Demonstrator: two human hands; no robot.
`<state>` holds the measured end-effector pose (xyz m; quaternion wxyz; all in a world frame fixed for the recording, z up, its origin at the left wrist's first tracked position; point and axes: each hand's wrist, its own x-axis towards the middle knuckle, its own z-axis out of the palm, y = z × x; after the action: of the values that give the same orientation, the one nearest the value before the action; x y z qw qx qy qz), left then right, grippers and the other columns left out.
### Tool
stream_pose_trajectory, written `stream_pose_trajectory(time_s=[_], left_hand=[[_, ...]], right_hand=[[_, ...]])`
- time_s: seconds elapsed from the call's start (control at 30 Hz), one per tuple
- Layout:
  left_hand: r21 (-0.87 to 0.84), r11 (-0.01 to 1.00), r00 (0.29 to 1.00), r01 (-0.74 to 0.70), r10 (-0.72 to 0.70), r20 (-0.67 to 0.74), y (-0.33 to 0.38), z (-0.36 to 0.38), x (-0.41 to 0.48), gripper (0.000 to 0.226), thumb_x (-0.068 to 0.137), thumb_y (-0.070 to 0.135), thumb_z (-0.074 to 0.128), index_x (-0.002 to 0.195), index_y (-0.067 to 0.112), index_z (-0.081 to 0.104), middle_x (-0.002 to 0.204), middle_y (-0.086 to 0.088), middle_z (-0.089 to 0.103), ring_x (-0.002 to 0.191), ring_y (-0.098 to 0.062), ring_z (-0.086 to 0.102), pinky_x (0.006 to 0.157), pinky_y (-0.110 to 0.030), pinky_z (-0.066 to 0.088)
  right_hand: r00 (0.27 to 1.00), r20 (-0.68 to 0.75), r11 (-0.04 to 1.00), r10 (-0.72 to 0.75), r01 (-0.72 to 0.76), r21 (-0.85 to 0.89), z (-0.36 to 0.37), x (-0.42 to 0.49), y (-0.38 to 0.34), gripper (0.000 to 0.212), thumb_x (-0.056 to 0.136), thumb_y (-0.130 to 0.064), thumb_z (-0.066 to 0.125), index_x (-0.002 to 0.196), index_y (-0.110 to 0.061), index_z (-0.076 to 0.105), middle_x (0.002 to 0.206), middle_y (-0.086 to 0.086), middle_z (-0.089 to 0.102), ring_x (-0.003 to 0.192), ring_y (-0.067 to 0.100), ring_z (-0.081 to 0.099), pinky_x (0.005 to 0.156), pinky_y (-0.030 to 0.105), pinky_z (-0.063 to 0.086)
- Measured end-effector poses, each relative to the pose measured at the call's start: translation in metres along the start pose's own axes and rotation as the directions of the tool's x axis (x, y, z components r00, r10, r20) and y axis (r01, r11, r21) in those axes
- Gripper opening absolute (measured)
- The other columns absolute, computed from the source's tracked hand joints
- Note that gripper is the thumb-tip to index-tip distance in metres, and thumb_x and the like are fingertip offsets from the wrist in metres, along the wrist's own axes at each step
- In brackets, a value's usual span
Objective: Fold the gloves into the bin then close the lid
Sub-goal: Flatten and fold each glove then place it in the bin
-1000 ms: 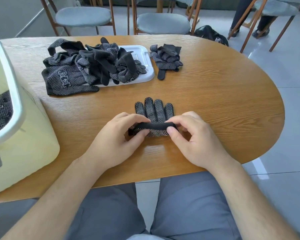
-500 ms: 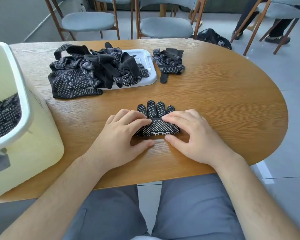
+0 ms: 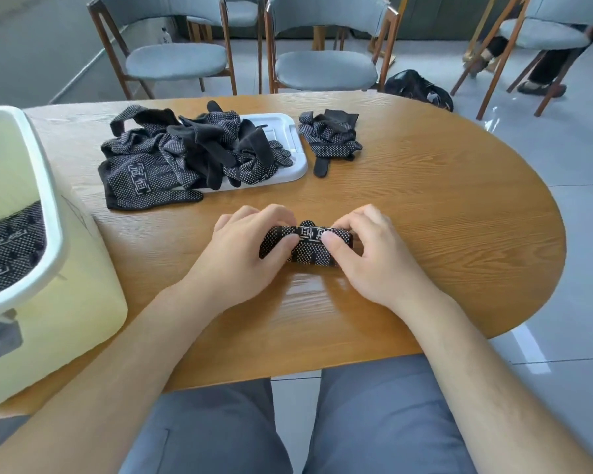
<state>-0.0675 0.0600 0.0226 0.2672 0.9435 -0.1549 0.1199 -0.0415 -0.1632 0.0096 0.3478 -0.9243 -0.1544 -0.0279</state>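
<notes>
Two hands on it: we've got our left hand (image 3: 243, 254) and right hand (image 3: 374, 258) curled round the ends of the rolled glove (image 3: 305, 249), pinning it near the front edge of the table (image 3: 442, 217), presumably so it won't unroll, open bin (image 3: 53, 213) handy at the left edge.

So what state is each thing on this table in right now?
Rolled glove: folded into a tight bundle, held by both hands.
Left hand: pinching the bundle.
Right hand: pinching the bundle.
White lid: off, flat on the table.
Glove pile: unfolded, heaped partly over that lid.
Bin: open, gloves inside.
</notes>
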Motion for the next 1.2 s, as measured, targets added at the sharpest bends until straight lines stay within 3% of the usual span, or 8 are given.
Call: stream_pose_trajectory(time_s=[0.23, 0.4, 0.53, 0.7, 0.77, 0.87, 1.0, 1.2], left_hand=[[0.220, 0.967, 0.987, -0.129, 0.146, -0.062, -0.009, 0.005, 0.017, 0.033, 0.097, 0.053, 0.054, 0.110, 0.025, 0.069, 0.116, 0.012, 0.061, 0.116, -0.018, 0.051, 0.095, -0.039, 0.039], [0.241, 0.963, 0.992, -0.125, 0.127, 0.006, -0.017, 0.007, 0.010, 0.055, 0.089, 0.070, 0.049, 0.120, 0.029, 0.067, 0.116, 0.016, 0.061, 0.115, -0.014, 0.052, 0.093, -0.031, 0.033], [0.204, 0.975, 0.996, -0.086, 0.092, -0.021, -0.016, 0.010, 0.008, 0.051, 0.091, 0.068, 0.051, 0.121, 0.030, 0.067, 0.117, 0.017, 0.061, 0.115, -0.012, 0.052, 0.093, -0.029, 0.031], [0.124, 0.992, 0.996, -0.016, 0.028, -0.089, -0.004, 0.005, -0.003, 0.046, 0.090, 0.056, 0.064, 0.124, 0.025, 0.065, 0.118, 0.010, 0.058, 0.112, -0.013, 0.051, 0.096, -0.031, 0.041], [-0.015, 0.985, 0.967, 0.174, -0.174, -0.189, 0.010, -0.003, -0.013, 0.039, 0.093, 0.048, 0.065, 0.121, 0.023, 0.059, 0.098, 0.007, 0.060, 0.090, -0.007, 0.056, 0.082, -0.021, 0.045], [-0.382, 0.766, 0.845, 0.517, -0.526, 0.090, 0.027, -0.009, -0.021, 0.049, 0.096, 0.051, 0.059, 0.134, 0.028, 0.042, 0.078, 0.000, 0.072, 0.066, -0.009, 0.067, 0.063, -0.026, 0.050], [-0.747, 0.273, 0.731, 0.606, -0.562, 0.387, 0.035, -0.009, -0.011, 0.062, 0.098, 0.040, 0.062, 0.146, 0.022, 0.030, 0.089, -0.017, 0.077, 0.078, -0.032, 0.076, 0.060, -0.036, 0.060], [-0.858, 0.105, 0.778, 0.503, -0.487, 0.397, 0.043, 0.001, 0.004, 0.038, 0.098, 0.031, 0.064, 0.129, 0.013, 0.053, 0.111, -0.010, 0.076, 0.099, -0.027, 0.075, 0.072, -0.033, 0.060]], right_hand=[[0.983, -0.059, 0.982, 0.174, -0.178, -0.061, -0.003, 0.017, -0.010, 0.033, 0.095, -0.059, 0.055, 0.096, -0.028, 0.067, 0.107, -0.005, 0.053, 0.115, 0.018, 0.046, 0.101, 0.038, 0.042], [0.934, 0.003, 0.929, 0.358, -0.356, -0.097, -0.021, 0.011, -0.020, 0.047, 0.094, -0.073, 0.042, 0.101, -0.030, 0.061, 0.093, -0.007, 0.071, 0.087, 0.017, 0.067, 0.079, 0.035, 0.053], [0.879, 0.187, 0.825, 0.439, -0.477, 0.302, -0.018, 0.012, -0.036, 0.033, 0.096, -0.057, 0.056, 0.104, -0.025, 0.060, 0.072, 0.000, 0.076, 0.056, 0.017, 0.074, 0.051, 0.029, 0.050], [0.882, 0.221, 0.727, 0.416, -0.469, 0.501, -0.011, 0.015, -0.043, 0.016, 0.099, -0.031, 0.065, 0.110, -0.020, 0.059, 0.093, 0.003, 0.076, 0.068, 0.021, 0.078, 0.067, 0.045, 0.060], [0.876, 0.237, 0.687, 0.419, -0.477, 0.548, -0.010, 0.014, -0.041, 0.015, 0.100, -0.028, 0.065, 0.111, -0.021, 0.060, 0.092, 0.004, 0.078, 0.070, 0.022, 0.078, 0.066, 0.044, 0.058], [0.872, 0.249, 0.634, 0.422, -0.480, 0.606, -0.011, 0.013, -0.037, 0.017, 0.100, -0.026, 0.065, 0.115, -0.018, 0.059, 0.094, 0.006, 0.079, 0.073, 0.022, 0.078, 0.057, 0.032, 0.054], [0.881, 0.259, 0.578, 0.396, -0.458, 0.675, -0.013, 0.013, -0.037, 0.021, 0.100, -0.022, 0.066, 0.118, -0.012, 0.060, 0.101, 0.011, 0.077, 0.078, 0.026, 0.079, 0.063, 0.033, 0.059], [0.905, 0.253, 0.584, 0.342, -0.416, 0.697, -0.021, 0.009, -0.034, 0.025, 0.099, -0.022, 0.068, 0.120, -0.013, 0.059, 0.096, 0.010, 0.079, 0.082, 0.029, 0.078, 0.071, 0.042, 0.059]])
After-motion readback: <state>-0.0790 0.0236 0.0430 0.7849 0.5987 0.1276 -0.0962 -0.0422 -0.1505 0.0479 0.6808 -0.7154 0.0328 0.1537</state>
